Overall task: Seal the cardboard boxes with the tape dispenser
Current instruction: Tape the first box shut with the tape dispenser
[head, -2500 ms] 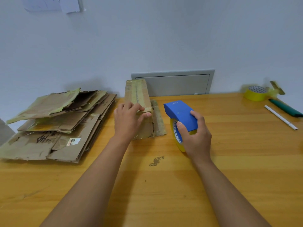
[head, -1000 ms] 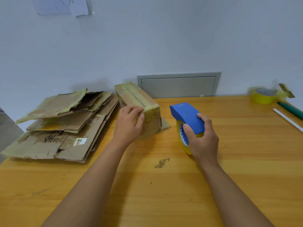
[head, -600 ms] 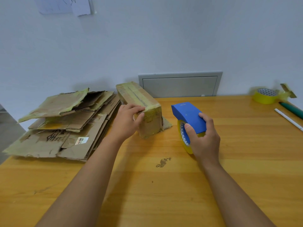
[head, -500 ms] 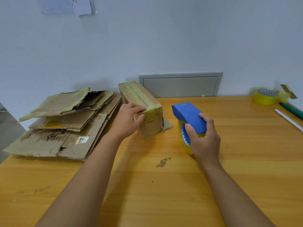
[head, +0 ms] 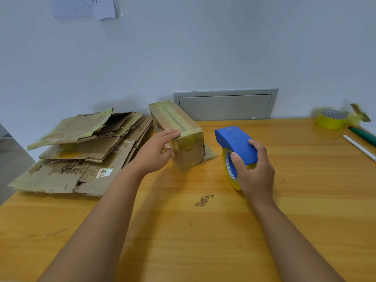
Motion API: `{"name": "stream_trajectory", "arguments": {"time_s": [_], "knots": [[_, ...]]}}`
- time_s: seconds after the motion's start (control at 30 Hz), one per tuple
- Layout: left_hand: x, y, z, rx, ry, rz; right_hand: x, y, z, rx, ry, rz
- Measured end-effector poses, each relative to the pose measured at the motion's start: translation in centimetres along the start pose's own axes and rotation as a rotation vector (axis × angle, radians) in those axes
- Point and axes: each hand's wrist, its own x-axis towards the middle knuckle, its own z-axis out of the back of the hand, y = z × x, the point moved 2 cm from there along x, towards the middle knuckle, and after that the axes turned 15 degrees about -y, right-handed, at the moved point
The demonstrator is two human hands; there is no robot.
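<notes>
A long narrow cardboard box, wrapped in yellowish tape, stands on the wooden table with one end facing me and a loose flap lying flat at its right foot. My left hand lies against the box's left side, its fingers straight along the top left edge. To the right of the box, my right hand grips the blue tape dispenser, which carries a yellow tape roll and rests on the table.
A pile of flattened, torn cardboard boxes lies at the left. A second yellow tape roll, a green pen and a white pen sit at the far right. A grey wall panel is behind the box.
The box has turned so that it points away to the left. My left hand's fingers have straightened from curled over the box corner to flat along its edge. The dispenser hand has stayed put.
</notes>
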Motion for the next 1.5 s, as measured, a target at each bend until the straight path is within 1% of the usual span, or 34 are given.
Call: {"name": "stream_trajectory", "arguments": {"time_s": [0.07,0.3,0.5,0.63,0.7,0.77,0.9,1.07,1.2,1.3,1.4,1.5], "knots": [[0.0,0.0,0.0,0.005,0.000,-0.006,0.0,0.0,0.0,0.001,0.002,-0.003],[0.0,-0.2,-0.3,0.000,-0.075,0.001,-0.1,0.2,0.0,-0.002,-0.004,0.002],[-0.3,-1.3,-1.2,0.105,-0.256,-0.038,0.0,0.1,0.0,-0.006,0.002,0.011],[-0.3,-0.9,-1.2,0.122,-0.211,-0.065,-0.1,0.1,0.0,-0.002,0.002,0.009],[-0.3,-1.0,-1.3,0.125,-0.216,-0.085,0.0,0.0,0.0,-0.003,0.000,0.010],[-0.4,-1.2,-1.4,0.118,-0.235,-0.074,0.0,0.0,0.0,-0.003,-0.001,0.011],[-0.3,-1.4,-1.4,0.122,-0.205,-0.058,-0.1,0.0,0.0,-0.004,-0.003,0.015],[0.1,-2.0,-1.3,0.147,-0.214,-0.036,0.0,0.0,0.0,-0.010,0.003,0.013],[0.1,-1.6,-1.1,0.111,-0.166,-0.041,0.0,0.1,0.0,-0.010,0.004,0.018],[0.3,-1.5,-1.1,0.097,-0.186,-0.017,0.0,0.1,0.1,-0.007,0.004,0.020],[0.4,-2.0,-1.6,0.135,-0.181,-0.001,0.0,0.1,0.1,-0.009,0.004,0.017],[0.0,-3.0,-2.7,0.278,-0.117,-0.037,0.0,0.2,0.1,-0.013,0.004,0.015]]}}
